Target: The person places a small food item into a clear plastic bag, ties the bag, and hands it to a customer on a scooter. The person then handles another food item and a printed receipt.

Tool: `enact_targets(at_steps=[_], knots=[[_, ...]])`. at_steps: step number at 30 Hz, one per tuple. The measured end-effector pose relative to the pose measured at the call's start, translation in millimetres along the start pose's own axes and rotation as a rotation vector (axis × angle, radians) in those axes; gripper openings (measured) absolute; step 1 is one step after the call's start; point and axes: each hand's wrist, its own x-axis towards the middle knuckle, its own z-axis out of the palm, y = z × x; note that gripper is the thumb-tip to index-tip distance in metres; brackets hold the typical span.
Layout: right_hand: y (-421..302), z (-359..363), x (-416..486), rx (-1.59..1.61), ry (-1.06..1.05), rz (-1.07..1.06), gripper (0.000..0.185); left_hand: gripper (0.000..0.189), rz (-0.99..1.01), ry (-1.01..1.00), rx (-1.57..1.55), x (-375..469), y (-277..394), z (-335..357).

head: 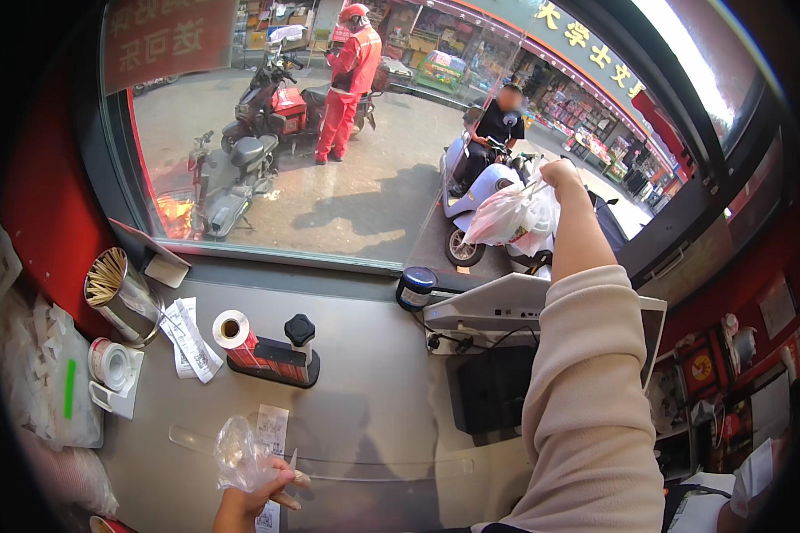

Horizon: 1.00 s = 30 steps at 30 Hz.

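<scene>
My right hand (560,174) is stretched far forward through the window opening. It grips the top of a white plastic carrier bag (513,216), which hangs outside with its contents mostly hidden. My left hand (263,490) is low over the counter, holding a crumpled clear plastic film (240,453), perhaps a disposable glove or small bag. Under that hand lies a printed paper slip (272,426). A person in black (497,136) sits on a pale scooter (487,190) just beyond the carrier bag.
On the metal counter (373,360) stand a label roll on a black holder (273,360), a can of wooden sticks (123,296), receipts (190,340), a white terminal (493,303) and a black box (493,386). Outside, a person in red (353,83) stands beside parked scooters (267,100).
</scene>
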Motion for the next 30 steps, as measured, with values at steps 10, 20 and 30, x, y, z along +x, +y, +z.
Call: enact_targets(at_steps=[10,20,30], knots=[[-10,-6,-54,1.066,-0.042,0.45,0.034,0.015,0.026,-0.059,-0.013,8,1,1],[-8,18,-21,0.432,-0.155,0.113,0.036,0.014,0.012,0.001,-0.037,5,-1,-2],[9,34,-8,0.314,-0.249,0.195,0.019,0.013,-0.016,-0.037,-0.081,8,-5,-9]])
